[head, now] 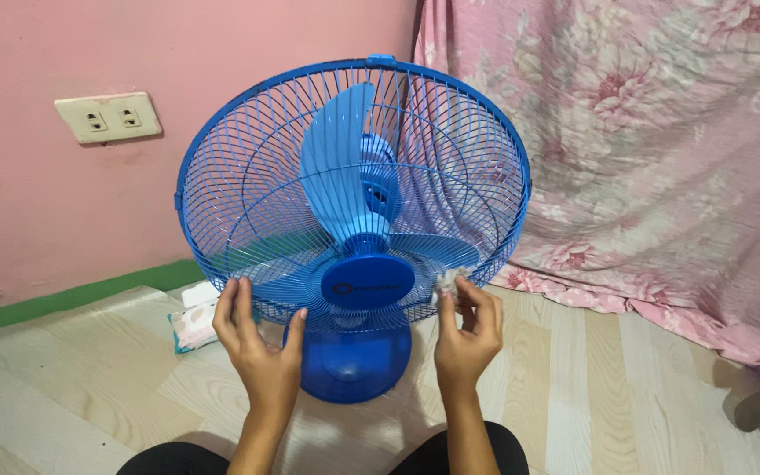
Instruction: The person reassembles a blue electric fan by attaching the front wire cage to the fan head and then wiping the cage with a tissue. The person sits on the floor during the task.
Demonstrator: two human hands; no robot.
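Blue fan (354, 220) stands on the floor (591, 387) by the pink wall (37, 202), its round grille tipped back and facing the person.

Its stand rises upright from the round base (354, 365). The left hand (252, 339) lies open, fingers against the lower grille; the right hand (466, 330) pinches a small white wad (444, 287) at the grille's rim. A wipes packet (193, 324) lies behind the left hand, a floral curtain (653, 149) hangs right, and a wall socket (109, 117) sits upper left.

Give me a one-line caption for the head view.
Left hand steadies a blue fan's grille while right hand presses a small white wipe to its lower rim.
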